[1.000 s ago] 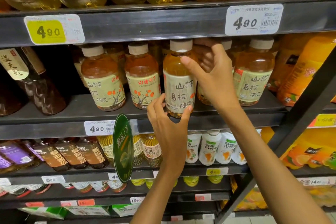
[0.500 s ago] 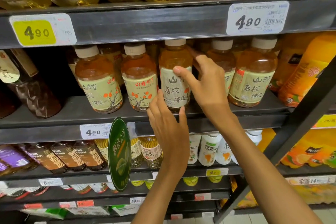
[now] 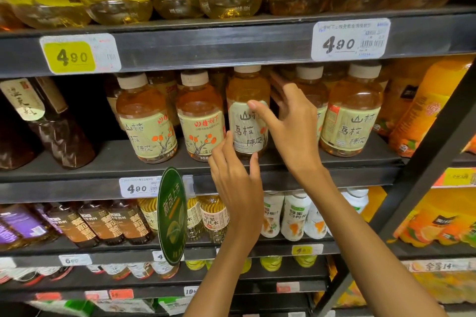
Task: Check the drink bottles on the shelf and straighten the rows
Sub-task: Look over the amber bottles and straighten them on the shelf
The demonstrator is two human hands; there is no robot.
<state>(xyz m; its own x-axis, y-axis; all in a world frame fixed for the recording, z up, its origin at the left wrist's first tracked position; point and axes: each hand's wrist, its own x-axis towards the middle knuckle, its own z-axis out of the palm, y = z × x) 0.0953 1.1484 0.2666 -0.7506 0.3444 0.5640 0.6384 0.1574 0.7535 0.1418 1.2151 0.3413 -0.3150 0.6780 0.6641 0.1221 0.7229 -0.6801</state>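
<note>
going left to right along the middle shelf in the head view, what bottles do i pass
dark brown bottle → amber bottle with orange-fruit label → second amber bottle → amber bottle between both hands → far-right amber bottle → orange juice bottle

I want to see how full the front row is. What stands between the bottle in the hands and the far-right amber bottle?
One more amber bottle, mostly hidden behind the right hand, in the head view.
</note>
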